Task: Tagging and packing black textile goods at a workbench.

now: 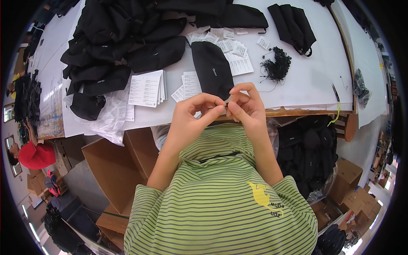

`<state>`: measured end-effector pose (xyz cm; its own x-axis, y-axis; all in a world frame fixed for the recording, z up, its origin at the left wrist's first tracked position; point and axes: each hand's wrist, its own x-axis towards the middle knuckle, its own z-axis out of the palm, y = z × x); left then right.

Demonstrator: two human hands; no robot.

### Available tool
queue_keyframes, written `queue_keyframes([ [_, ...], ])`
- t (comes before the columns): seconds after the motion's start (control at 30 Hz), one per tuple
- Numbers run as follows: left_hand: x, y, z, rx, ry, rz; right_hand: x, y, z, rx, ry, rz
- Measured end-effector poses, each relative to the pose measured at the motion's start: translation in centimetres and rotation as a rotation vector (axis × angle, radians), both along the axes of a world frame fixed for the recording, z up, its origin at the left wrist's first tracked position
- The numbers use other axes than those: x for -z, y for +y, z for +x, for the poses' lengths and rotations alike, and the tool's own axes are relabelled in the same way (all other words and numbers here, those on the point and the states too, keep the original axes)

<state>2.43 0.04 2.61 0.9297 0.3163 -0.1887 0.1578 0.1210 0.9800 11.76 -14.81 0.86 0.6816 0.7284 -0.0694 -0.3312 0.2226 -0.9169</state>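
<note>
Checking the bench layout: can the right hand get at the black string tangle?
Probably yes: the black string tangle lies ahead and right of the right hand, with mostly bare white tabletop between, though it looks busy beside the left hand.

Material finishes: matt cloth and white paper on a smooth white bench [316,85].
The black pouch [209,63] is soft cloth, dull and dark, bearing a small pale mark; the heaped pouches [102,25] show similar matt, creased cloth. The leaflets [145,90] are flat printed paper with a plain white face. The small labels [226,45] are thin and white; whether paper or fabric cannot be told. The cord bundle [276,66] consists of fine black strands. The plastic bag [114,131] is clear, wrinkled and glossy. The bench edge [297,111] is brown wood. The carton [114,170] is smooth, matt brown cardboard.
</note>
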Motion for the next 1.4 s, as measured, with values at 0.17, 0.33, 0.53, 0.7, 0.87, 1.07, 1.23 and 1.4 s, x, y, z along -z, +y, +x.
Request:
queue_keyframes([
  [0.17,0.1,0.0,-0.1,-0.008,0.004,0.001,0.0,-0.1,0.0,-0.034,0.005,0.005],
  [0.33,-0.1,-0.1,0.1,-0.03,0.054,0.099,0.7,0.3,-0.5,0.018,-0.072,0.005],
  [0.53,0.8,-0.2,-0.5,-0.077,0.062,0.167,-0.1,0.5,0.4,-0.019,-0.217,-0.155],
  [0.7,0.3,-2.0,-0.8,0.175,0.033,0.379,0.7,3.3,4.0,-0.145,-0.472,-0.304],
  [0.87,0.9,-3.8,-0.9,0.337,-0.121,0.563,4.5,6.3,3.0,0.011,-1.313,-0.757],
  [1.07,1.3,-1.4,0.0,0.022,-0.214,0.689,2.0,3.7,4.0,0.252,-0.966,-0.662],
  [1.23,1.4,1.3,0.4,-0.083,-0.291,1.284,-2.5,1.1,3.0,0.058,-0.685,-0.5],
  [1.4,1.8,2.4,0.1,-0.01,-0.407,1.331,-4.6,0.4,2.5,-0.063,-0.557,-0.492],
])
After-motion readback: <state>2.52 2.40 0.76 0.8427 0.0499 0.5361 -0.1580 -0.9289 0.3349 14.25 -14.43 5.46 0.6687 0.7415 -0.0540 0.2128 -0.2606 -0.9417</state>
